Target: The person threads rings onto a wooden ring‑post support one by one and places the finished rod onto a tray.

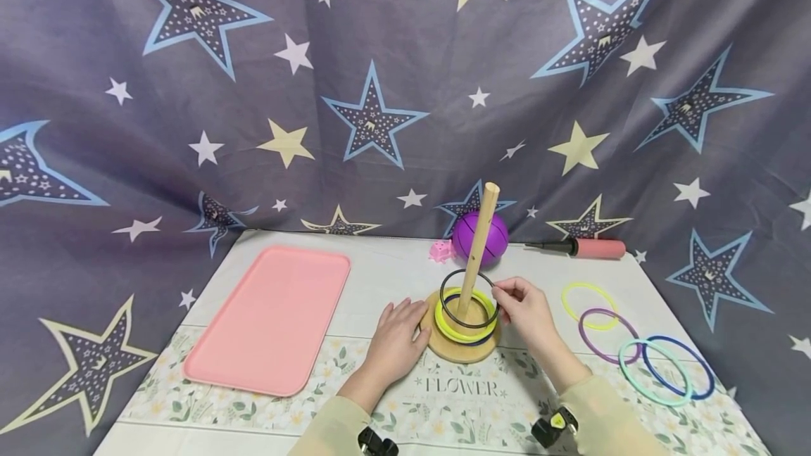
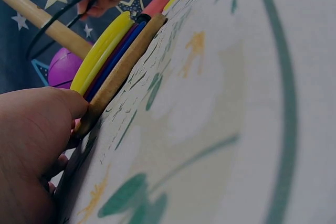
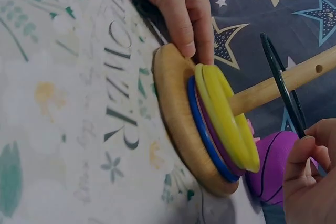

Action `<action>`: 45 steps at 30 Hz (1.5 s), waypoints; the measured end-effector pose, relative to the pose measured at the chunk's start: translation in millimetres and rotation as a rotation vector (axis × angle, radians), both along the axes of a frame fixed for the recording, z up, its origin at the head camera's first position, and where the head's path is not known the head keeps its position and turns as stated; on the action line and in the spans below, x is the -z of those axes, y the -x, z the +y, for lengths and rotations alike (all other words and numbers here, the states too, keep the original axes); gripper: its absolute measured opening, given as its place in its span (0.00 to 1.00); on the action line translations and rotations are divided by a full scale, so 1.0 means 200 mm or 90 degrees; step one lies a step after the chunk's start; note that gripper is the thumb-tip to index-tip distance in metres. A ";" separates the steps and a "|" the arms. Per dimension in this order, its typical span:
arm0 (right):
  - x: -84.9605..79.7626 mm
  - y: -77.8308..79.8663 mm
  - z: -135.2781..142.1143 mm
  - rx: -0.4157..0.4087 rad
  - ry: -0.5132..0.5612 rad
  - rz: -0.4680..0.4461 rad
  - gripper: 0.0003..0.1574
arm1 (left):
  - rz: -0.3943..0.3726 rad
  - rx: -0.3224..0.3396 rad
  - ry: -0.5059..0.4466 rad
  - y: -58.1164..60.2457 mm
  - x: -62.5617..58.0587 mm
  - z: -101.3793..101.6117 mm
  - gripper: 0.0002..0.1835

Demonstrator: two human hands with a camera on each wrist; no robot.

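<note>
My right hand (image 1: pixel 524 312) pinches the right side of a thin dark ring (image 3: pixel 274 66) between thumb and fingertips. That ring encircles the lower part of the wooden post (image 1: pixel 479 252), raised and tilted above the stack. Around the post's foot lie yellow rings (image 3: pixel 215 103) on top, a purple ring beneath them and a blue ring (image 3: pixel 202 124) lowest. They sit on the round wooden base (image 1: pixel 461 352). My left hand (image 1: pixel 395 340) rests at the base's left edge, fingers fairly straight and its thumb against the rim.
To the left lies a pink tray (image 1: pixel 272 322). Behind the post are a purple ball (image 1: pixel 497 238) and a small pink object (image 1: pixel 441 251). A pink-and-black hand pump (image 1: pixel 598 248) lies at the back right. Several loose rings, including a teal ring (image 1: pixel 621 371), overlap on the right.
</note>
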State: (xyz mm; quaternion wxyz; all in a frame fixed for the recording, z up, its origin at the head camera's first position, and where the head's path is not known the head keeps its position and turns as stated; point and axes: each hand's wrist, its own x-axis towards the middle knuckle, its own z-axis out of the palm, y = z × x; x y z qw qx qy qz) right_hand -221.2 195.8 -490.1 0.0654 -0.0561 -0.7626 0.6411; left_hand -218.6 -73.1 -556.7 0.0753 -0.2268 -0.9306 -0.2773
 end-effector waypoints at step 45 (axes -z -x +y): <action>0.13 0.01 -0.02 0.018 -0.088 -0.073 0.08 | 0.007 0.006 -0.004 0.00 0.01 -0.01 0.29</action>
